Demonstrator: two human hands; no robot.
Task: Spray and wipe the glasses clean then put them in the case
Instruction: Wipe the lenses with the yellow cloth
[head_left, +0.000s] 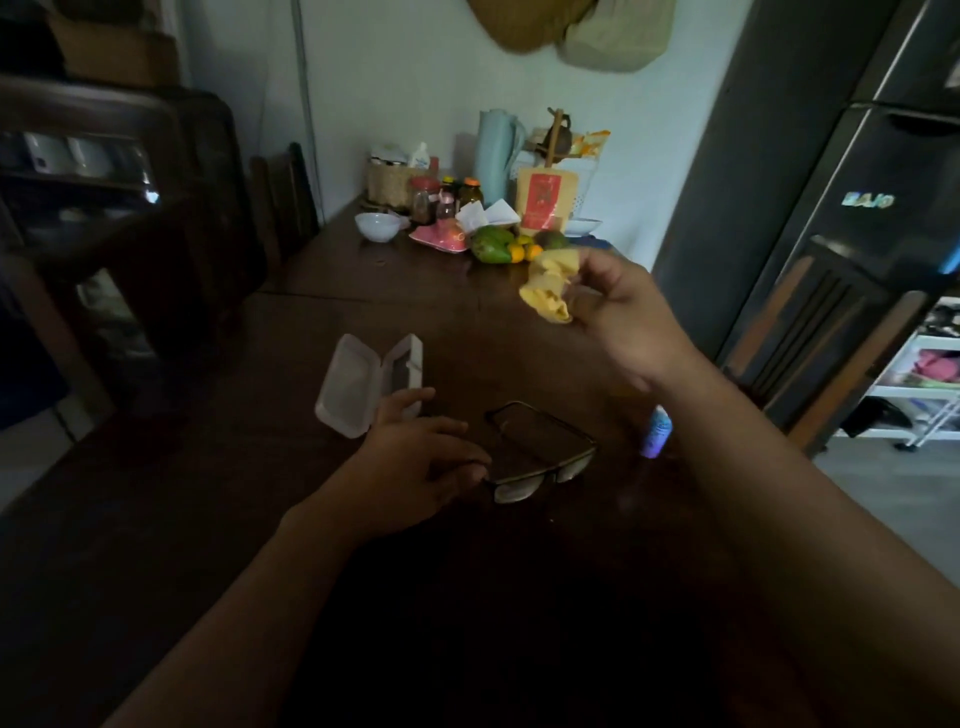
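Dark-framed glasses (545, 457) lie on the dark wooden table (363, 291), temples unfolded and pointing away from me. My left hand (421, 457) rests beside them, its thumb and fingertips pinching the frame's left corner. Raised above the table, my right hand (618, 306) grips a crumpled yellow cloth (550, 283). A white glasses case (369, 384) lies open just beyond my left hand. A small purple-blue spray bottle (655, 431) stands right of the glasses, partly hidden behind my right forearm.
The table's far end holds a white bowl (376, 226), a pink plate, fruit (498, 247), jars, a basket, a pale jug (496, 150) and a red-and-yellow pouch. A dark refrigerator (831, 182) stands on the right, a dark cabinet on the left.
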